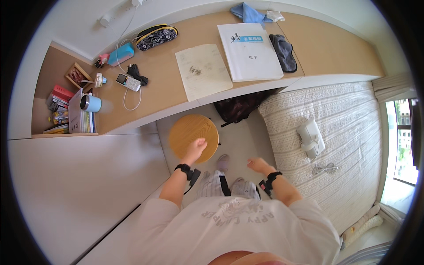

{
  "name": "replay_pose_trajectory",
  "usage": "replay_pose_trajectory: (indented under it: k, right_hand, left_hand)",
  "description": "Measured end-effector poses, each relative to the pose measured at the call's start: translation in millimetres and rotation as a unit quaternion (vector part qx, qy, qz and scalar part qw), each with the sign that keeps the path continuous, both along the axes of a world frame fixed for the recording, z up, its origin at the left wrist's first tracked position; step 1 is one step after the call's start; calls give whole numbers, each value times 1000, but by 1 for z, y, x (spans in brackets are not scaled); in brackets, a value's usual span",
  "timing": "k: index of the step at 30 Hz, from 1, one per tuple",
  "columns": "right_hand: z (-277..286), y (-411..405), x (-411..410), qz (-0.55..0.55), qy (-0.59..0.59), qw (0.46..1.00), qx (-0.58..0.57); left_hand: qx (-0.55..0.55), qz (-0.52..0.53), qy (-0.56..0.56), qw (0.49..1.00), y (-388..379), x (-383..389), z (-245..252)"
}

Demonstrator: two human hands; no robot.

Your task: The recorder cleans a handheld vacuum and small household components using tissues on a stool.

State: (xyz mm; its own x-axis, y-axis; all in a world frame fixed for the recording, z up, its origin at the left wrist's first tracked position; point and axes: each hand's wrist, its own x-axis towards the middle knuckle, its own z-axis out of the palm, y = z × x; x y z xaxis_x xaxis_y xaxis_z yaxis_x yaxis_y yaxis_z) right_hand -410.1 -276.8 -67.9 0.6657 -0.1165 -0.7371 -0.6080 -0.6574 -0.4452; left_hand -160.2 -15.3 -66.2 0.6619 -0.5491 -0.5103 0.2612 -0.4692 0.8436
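My left hand (197,148), slightly blurred, is curled into a loose fist in front of the round wooden stool (183,132) as seen from above. I cannot tell whether it touches the seat. My right hand (260,165) hangs apart to the right, its fingers curled and nothing seen in them, between the stool and the bed (288,102). Each wrist wears a black strap with a small device. Beyond the hands runs a wooden desk (162,79), bearing a white book (253,64) with printed writing and a smudged cream sheet (203,74).
A dark bag (233,107) sits under the desk. Toward its left end are a pencil case (157,37), a corded handset (128,82), a blue cup (91,103) and several books (78,112). A grey cloth item (283,53) lies by the white book. A white device (311,137) with a cable rests on the bed.
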Motion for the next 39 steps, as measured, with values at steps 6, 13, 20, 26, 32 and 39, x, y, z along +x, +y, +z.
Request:
replay_pose_trajectory:
  k: [6, 13, 20, 26, 32, 39]
  right_hand:
    - [31, -34, -21, -71, -7, 995, -71]
    - [32, -55, -90, -98, 15, 984, -147]
    - [14, -52, -190, -11, 19, 991, -134]
    - [23, -46, -206, -87, 22, 988, -123]
    - [5, -59, -202, -22, -21, 992, -125]
    - [13, -49, -153, -110, 31, 987, -113]
  left_hand:
    - [-230, 302, 88, 921, -77, 50, 78]
    - [-283, 473, 203, 809, -117, 97, 92]
    - [-289, 503, 164, 798, -121, 105, 102]
    - [-212, 498, 85, 836, -131, 104, 110]
    - [-263, 549, 70, 790, -125, 98, 107]
    - [-341, 507, 126, 782, -83, 93, 86]
